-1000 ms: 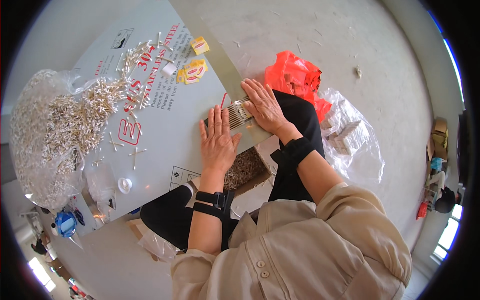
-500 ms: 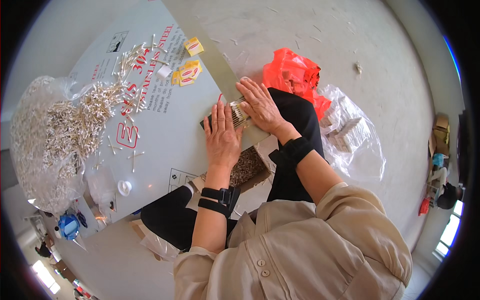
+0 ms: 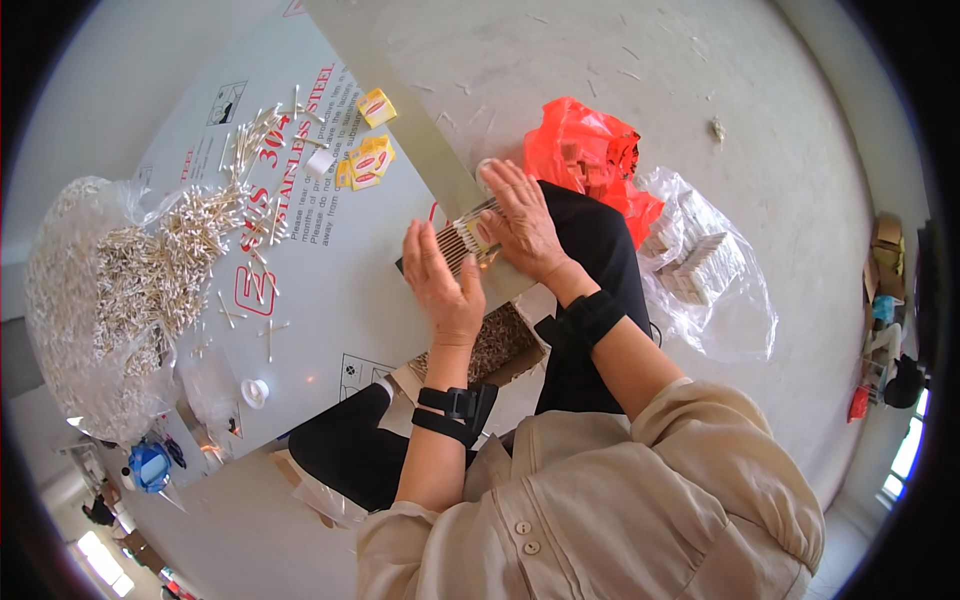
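At the table's right edge lies a row of thin brown sticks (image 3: 458,240) with pale tips, set side by side on something flat and dark, mostly hidden. My left hand (image 3: 447,288) is at the row's left end, fingers stretched out, palm side tilted inward. Across the right end, my right hand (image 3: 524,228) is spread, its palm close over the pale tips; whether it presses on them I cannot tell. A bit of yellow shows beneath this hand. Neither hand is wrapped round anything. Below the table edge stands a cardboard box (image 3: 522,367) full of small brown pieces.
A clear bag (image 3: 60,270) spills cotton swabs (image 3: 160,255) over the table's left side. Small yellow packets (image 3: 368,163), a yellow box (image 3: 377,107) and a round white lid (image 3: 255,393) lie there too. Rightward, a red bag (image 3: 565,140) and a clear bag of white packs (image 3: 705,265) sit beyond my leg.
My left hand has lifted and turned from lying flat on the row, uncovering more brown sticks. My right hand has shifted slightly. The whole view has moved a little.
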`<state>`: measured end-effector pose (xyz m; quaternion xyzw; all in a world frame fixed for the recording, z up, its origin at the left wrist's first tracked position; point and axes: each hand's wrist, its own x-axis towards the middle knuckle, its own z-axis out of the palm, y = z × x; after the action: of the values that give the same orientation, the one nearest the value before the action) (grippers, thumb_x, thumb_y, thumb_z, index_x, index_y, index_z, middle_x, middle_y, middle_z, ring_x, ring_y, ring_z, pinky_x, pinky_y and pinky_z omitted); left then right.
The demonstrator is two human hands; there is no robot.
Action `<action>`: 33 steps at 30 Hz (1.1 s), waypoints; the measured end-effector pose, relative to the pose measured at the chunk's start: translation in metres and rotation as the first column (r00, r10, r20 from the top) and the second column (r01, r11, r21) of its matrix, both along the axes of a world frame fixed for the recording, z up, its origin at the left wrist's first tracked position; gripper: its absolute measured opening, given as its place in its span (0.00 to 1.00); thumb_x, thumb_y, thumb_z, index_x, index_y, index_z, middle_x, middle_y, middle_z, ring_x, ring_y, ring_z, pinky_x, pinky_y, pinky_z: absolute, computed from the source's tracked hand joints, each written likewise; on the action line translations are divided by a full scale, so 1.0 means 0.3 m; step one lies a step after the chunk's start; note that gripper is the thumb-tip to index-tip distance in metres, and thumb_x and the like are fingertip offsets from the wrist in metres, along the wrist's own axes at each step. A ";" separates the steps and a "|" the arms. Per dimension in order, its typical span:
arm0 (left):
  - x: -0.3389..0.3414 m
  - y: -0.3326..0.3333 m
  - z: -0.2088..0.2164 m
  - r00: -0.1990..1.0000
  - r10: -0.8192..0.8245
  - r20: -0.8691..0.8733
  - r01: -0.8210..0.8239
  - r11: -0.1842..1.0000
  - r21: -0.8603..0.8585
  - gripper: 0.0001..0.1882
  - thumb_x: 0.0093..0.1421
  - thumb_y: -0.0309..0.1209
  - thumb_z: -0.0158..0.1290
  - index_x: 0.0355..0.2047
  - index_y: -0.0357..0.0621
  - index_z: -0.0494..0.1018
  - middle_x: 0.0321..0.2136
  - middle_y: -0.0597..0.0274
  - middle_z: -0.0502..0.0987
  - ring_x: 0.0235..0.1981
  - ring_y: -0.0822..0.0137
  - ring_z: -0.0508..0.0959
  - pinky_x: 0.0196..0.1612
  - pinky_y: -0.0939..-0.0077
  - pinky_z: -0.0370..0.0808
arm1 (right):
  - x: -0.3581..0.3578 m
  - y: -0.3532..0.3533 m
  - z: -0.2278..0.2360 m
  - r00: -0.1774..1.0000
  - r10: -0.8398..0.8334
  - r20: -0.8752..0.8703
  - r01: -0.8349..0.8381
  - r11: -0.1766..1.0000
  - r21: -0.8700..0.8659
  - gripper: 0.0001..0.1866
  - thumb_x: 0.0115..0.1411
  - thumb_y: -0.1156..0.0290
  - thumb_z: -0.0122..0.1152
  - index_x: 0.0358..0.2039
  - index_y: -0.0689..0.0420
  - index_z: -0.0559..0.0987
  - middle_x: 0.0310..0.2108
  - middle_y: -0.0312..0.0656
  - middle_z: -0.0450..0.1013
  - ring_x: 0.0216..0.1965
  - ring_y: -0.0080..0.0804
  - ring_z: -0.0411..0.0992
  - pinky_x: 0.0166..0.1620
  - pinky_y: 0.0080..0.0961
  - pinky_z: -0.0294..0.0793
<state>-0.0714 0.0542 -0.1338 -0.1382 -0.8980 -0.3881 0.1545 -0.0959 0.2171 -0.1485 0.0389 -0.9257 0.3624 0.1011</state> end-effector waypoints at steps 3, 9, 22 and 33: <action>-0.022 0.006 -0.014 0.994 0.105 0.035 -0.109 0.981 0.163 0.28 0.65 0.32 0.45 0.63 0.33 0.55 0.63 0.42 0.57 0.63 0.43 0.59 0.65 0.55 0.55 | -0.011 0.002 -0.031 0.974 -0.221 0.038 0.221 0.915 -0.338 0.31 0.64 0.62 0.56 0.66 0.51 0.60 0.63 0.48 0.60 0.65 0.40 0.58 0.65 0.36 0.57; -0.051 0.068 -0.015 0.996 0.045 0.077 -0.070 0.931 0.358 0.24 0.70 0.35 0.40 0.62 0.33 0.58 0.61 0.42 0.61 0.62 0.46 0.62 0.64 0.57 0.58 | -0.026 0.049 -0.069 0.926 0.029 0.375 0.341 0.356 -0.870 0.19 0.61 0.69 0.63 0.52 0.58 0.78 0.48 0.37 0.75 0.45 0.20 0.71 0.50 0.19 0.70; -0.055 0.052 -0.023 0.998 0.002 0.057 -0.018 0.959 0.284 0.23 0.68 0.33 0.42 0.60 0.34 0.62 0.60 0.46 0.64 0.62 0.50 0.63 0.64 0.58 0.59 | 0.005 -0.026 0.001 0.978 -0.188 0.095 0.208 0.796 -0.568 0.09 0.57 0.72 0.64 0.39 0.58 0.83 0.37 0.41 0.74 0.39 0.30 0.73 0.45 0.21 0.70; -0.039 0.019 -0.022 0.994 -0.073 0.086 0.073 0.997 0.001 0.29 0.61 0.22 0.43 0.63 0.34 0.56 0.63 0.45 0.59 0.65 0.44 0.58 0.66 0.52 0.54 | 0.042 0.052 0.114 0.983 0.089 0.158 -0.116 0.978 0.172 0.35 0.46 0.70 0.70 0.58 0.41 0.72 0.68 0.41 0.53 0.70 0.46 0.45 0.64 0.54 0.49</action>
<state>-0.0832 0.0600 -0.1404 -0.1541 -0.8986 -0.3981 0.1011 -0.0833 0.2326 -0.1143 0.0685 -0.9564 0.2837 0.0085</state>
